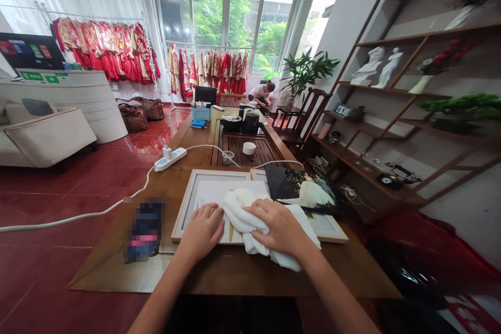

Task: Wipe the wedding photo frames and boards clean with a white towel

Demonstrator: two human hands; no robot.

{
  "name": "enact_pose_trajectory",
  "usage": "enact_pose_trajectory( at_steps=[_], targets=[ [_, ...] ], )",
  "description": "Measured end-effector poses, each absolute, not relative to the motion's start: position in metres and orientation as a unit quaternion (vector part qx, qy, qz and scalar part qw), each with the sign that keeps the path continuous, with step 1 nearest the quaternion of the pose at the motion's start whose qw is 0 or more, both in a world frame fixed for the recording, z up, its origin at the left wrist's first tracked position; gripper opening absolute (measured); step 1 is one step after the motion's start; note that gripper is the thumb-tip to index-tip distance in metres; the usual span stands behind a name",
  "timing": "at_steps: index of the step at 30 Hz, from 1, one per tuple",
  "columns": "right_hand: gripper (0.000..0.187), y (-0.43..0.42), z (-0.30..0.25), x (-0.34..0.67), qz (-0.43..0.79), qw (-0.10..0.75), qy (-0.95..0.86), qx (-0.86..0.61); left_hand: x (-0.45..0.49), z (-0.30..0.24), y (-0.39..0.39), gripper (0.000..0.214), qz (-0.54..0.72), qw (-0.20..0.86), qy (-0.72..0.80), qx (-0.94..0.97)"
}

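My right hand [276,222] is closed on a bunched white towel [238,206], whose loose folds hang over the near edge of the picture frames. My left hand [203,227] lies flat with its fingers stretched out on the left pale wooden picture frame [188,201]. Its fingertips reach to the side of the towel. Inside that frame is a white sheet with small print. A thin yellowish strip [231,229] shows beside the towel. To the right a second wooden frame [338,232] is partly covered by a dark printed picture [284,182] with a white bird on it.
A blurred-out phone-like object [143,229] lies on the wooden table [105,266]. A white power strip [170,159] with its cable sits at the left edge. Beyond are a tea tray [270,154], white cup [249,148] and black kettle [250,121]. Shelves [376,88] stand right; a person [260,94] bends far off.
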State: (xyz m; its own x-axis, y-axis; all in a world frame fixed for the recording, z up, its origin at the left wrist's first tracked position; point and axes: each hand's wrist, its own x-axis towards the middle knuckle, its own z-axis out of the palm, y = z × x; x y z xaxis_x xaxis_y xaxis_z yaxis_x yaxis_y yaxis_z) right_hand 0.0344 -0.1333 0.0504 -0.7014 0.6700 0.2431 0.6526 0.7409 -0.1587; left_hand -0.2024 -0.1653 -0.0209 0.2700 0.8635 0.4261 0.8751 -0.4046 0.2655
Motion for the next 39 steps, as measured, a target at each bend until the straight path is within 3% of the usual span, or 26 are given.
enact_pose_trajectory(
  at_steps=[12,21,29,39],
  targets=[
    [0.042,-0.068,0.041,0.055,-0.067,0.149,-0.846,-0.508,-0.203,-0.021,-0.166,0.027,-0.267,0.005,-0.551,-0.791],
    [0.048,-0.108,0.042,0.035,-0.001,0.153,-0.896,-0.417,-0.202,-0.02,-0.165,0.028,-0.256,-0.011,-0.557,-0.79],
    [0.044,-0.103,0.041,0.056,-0.034,0.151,-0.863,-0.481,-0.203,-0.021,-0.165,0.028,-0.255,-0.015,-0.56,-0.788],
    [0.045,-0.147,0.045,0.047,0.032,0.136,-0.896,-0.423,-0.202,-0.021,-0.165,0.028,-0.251,-0.012,-0.56,-0.79]
  ],
)
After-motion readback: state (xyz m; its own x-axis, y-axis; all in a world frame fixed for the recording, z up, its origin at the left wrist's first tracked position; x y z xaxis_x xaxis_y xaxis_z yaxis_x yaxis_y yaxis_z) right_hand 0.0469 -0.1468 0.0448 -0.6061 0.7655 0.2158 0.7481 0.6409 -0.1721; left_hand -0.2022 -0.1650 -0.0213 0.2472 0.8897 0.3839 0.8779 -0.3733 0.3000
